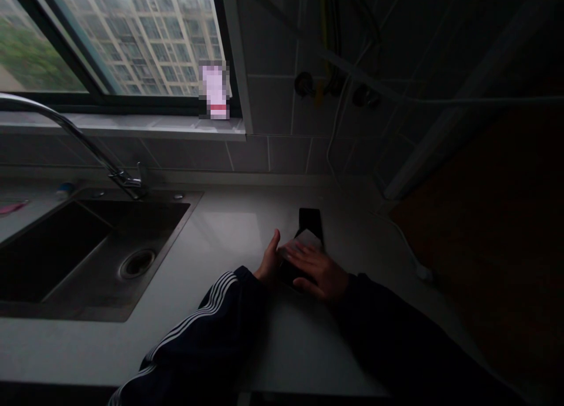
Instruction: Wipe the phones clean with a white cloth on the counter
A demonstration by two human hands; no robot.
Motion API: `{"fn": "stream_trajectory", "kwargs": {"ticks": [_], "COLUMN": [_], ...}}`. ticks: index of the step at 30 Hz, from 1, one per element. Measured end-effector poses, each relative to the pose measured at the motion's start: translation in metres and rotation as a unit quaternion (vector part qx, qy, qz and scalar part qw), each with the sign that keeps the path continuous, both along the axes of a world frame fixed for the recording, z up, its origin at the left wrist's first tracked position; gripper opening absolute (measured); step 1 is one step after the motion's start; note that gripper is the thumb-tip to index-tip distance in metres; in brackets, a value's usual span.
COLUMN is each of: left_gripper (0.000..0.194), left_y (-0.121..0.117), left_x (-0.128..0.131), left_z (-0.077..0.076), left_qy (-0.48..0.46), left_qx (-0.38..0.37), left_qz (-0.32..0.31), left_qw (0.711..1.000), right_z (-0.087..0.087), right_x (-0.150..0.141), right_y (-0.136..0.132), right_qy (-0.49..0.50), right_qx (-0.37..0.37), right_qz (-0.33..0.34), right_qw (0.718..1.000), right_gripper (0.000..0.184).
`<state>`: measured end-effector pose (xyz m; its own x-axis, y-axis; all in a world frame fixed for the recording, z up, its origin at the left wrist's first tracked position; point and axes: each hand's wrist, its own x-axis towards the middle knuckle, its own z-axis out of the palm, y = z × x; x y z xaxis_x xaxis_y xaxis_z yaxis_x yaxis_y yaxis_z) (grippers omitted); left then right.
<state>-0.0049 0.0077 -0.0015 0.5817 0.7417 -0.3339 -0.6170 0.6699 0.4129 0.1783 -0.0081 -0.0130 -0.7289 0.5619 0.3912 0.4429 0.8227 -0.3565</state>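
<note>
The right hand (318, 272) is laid across a small stack of objects at the lower centre of the frame. Its fingers (299, 252) are extended and slightly spread, resting on a pale card (308, 239); whether the card is being grasped or only touched cannot be told. The left hand (267, 266) is held just beside the right, with its thumb (275, 242) raised and its other fingers hidden from view, so its state cannot be told either. A flat black device (309, 222), possibly a smartphone, is seen lying on the desk (229, 247), projecting up-frame from beneath the card, and more black surface shows under the right hand.

Open desk space is seen on both sides of the hands. Left of them, a stainless steel sink (170, 259) with a round drain (137, 264) is set into the desk, and a curved faucet (79, 133) rises behind it. The back of the desk meets a tiled wall (273, 156), above which a window sill (132, 126) carries a pixelated object (214, 91). A white cable (408, 253) runs along the desk toward the right edge, beyond which a dark brown surface (493, 218) is seen.
</note>
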Motion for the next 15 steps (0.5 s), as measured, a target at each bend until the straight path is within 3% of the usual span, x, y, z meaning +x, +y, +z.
{"fn": "stream_trajectory", "kwargs": {"ticks": [3,9,15], "left_gripper": [0.079,0.086,0.081], "left_y": [0.001,0.005,0.006], "left_x": [-0.002,-0.001,-0.001], "left_z": [-0.001,0.002,-0.004], "left_qy": [0.036,0.044,0.042], "left_qx": [-0.01,-0.02,-0.017], "left_qz": [0.01,-0.006,0.012], "left_qw": [0.999,0.999,0.999], "right_z": [0.0,0.007,-0.001], "right_x": [-0.007,-0.009,-0.009], "right_y": [-0.011,-0.019,-0.015], "right_qy": [0.021,0.108,0.121], "right_qx": [0.007,-0.01,0.033], "right_qz": [0.06,0.115,0.063], "right_qw": [0.998,0.987,0.99], "right_gripper": [0.063,0.055,0.048]}}
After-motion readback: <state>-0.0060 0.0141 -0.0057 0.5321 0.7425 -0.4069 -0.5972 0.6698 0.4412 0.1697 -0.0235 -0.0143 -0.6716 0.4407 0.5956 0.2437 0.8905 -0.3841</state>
